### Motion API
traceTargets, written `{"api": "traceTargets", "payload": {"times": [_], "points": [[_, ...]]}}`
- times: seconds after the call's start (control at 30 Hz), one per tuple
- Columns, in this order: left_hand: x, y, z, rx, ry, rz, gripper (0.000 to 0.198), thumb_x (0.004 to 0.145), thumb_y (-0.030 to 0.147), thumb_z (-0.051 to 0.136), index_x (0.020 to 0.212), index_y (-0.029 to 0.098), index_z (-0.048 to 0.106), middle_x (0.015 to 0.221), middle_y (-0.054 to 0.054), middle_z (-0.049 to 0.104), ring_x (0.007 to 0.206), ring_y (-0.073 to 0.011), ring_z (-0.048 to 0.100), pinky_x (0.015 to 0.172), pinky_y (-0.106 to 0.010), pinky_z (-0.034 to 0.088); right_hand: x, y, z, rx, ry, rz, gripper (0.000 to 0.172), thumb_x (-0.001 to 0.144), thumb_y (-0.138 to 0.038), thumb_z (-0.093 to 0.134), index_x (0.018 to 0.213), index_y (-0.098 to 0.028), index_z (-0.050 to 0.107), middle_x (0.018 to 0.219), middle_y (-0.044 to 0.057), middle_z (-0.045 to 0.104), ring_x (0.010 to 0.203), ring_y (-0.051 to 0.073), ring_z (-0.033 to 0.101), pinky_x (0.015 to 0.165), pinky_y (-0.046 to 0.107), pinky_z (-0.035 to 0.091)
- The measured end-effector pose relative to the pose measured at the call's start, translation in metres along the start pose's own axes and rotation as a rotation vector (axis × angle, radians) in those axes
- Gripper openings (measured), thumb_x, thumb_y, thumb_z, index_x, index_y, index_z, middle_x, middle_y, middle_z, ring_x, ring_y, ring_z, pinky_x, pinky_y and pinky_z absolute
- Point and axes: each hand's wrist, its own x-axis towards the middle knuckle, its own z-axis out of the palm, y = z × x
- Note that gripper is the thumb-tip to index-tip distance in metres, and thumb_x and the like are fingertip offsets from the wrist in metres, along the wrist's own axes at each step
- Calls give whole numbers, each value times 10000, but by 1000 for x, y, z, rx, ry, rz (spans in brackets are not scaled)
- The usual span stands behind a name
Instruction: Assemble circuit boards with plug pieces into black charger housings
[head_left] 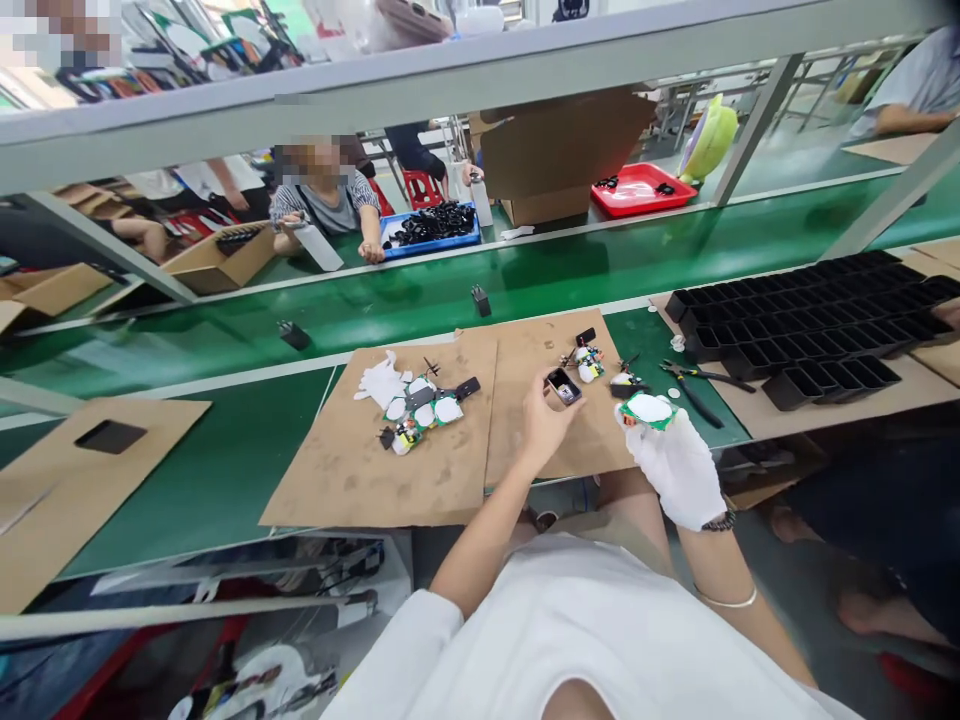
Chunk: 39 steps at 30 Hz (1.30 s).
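Note:
My left hand (544, 420) is bare and pinches a small black plastic housing (563, 386) above the cardboard mat (525, 400). My right hand (675, 460) wears a white glove and grips a small green circuit board with a white part (649, 410). Both are held close together over the mat's front edge. Behind them lies a small pile of boards and black parts (589, 362). A second pile of boards with white pieces (420, 410) rests on the left cardboard mat (375, 470), beside a spare white glove (381, 382).
Black pliers (697, 385) lie to the right, next to black compartment trays (817, 320). A green conveyor belt (450, 290) carries two black adapters (481, 300). Across it a person sits by a blue bin of black parts (431, 228); a red tray (641, 188) and cardboard boxes stand nearby.

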Motion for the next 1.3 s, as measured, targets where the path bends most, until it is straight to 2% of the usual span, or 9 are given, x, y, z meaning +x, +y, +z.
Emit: {"api": "traceTargets", "payload": {"times": [0.07, 0.17, 0.27, 0.33, 0.47, 0.67, 0.83, 1.17, 1.3], "points": [[-17, 26, -15, -57, -57, 132, 527, 704, 168, 792, 1180, 193, 570, 1248, -99, 643, 1185, -227, 613, 1087, -399, 455, -8, -7, 16, -45, 61, -151, 183, 765, -446, 769, 910, -386, 675, 1048, -72, 729, 1005, 163, 706, 811, 357, 626], [-41, 65, -39, -67, -90, 250, 526, 719, 159, 768, 1207, 219, 580, 1269, -82, 619, 1220, -211, 584, 1038, -339, 490, -19, -19, 40, -166, 81, -384, 313, 630, -405, 875, 855, -367, 661, 977, -63, 712, 994, 185, 695, 943, 391, 578], [-58, 91, -57, -54, -115, 314, 525, 731, 145, 740, 1224, 227, 580, 1276, -82, 607, 1234, -210, 569, 985, -307, 517, -28, -27, 63, -361, -32, -643, 335, 623, -405, 886, 871, -339, 672, 977, -9, 725, 1032, 256, 695, 992, 480, 536], [-66, 101, -64, -36, -129, 343, 530, 733, 149, 733, 1234, 223, 574, 1270, -87, 608, 1218, -212, 577, 970, -306, 525, -31, -30, 75, -450, -178, -714, 314, 640, -343, 886, 884, -321, 689, 1040, 21, 739, 1055, 289, 697, 981, 512, 536], [-73, 111, -73, 7, -133, 400, 548, 747, 165, 724, 1266, 212, 557, 1277, -93, 603, 1222, -224, 576, 964, -311, 527, -33, -31, 87, -538, -391, -680, 302, 661, -231, 873, 912, -312, 725, 1151, 45, 727, 1111, 292, 682, 962, 494, 561], [-74, 118, -81, 46, -167, 481, 517, 805, 216, 695, 1297, 196, 536, 1290, -98, 602, 1234, -238, 576, 1030, -363, 505, -32, -41, 82, -642, -486, -663, 323, 669, -210, 864, 930, -352, 738, 1165, 30, 718, 1148, 290, 664, 979, 500, 559], [-74, 120, -83, 76, -181, 525, 499, 851, 300, 674, 1320, 216, 526, 1320, -98, 595, 1266, -257, 560, 1075, -415, 487, -33, -51, 85, -706, -517, -670, 313, 654, -249, 884, 904, -368, 739, 1191, 25, 701, 1090, 271, 687, 937, 467, 581], [-74, 125, -84, 93, -180, 561, 470, 870, 299, 646, 1320, 225, 533, 1320, -95, 606, 1265, -260, 565, 1047, -417, 515, -35, -59, 90, -746, -575, -699, 443, 718, -170, 813, 1070, -423, 723, 1143, 12, 713, 1013, 252, 703, 889, 442, 606], [-74, 125, -83, 97, -180, 574, 470, 866, 296, 648, 1316, 215, 539, 1318, -99, 608, 1260, -258, 564, 1047, -414, 512, -36, -58, 91, -720, -532, -651, 335, 688, -232, 853, 956, -401, 741, 1121, 20, 715, 1004, 259, 706, 887, 464, 603]]}}
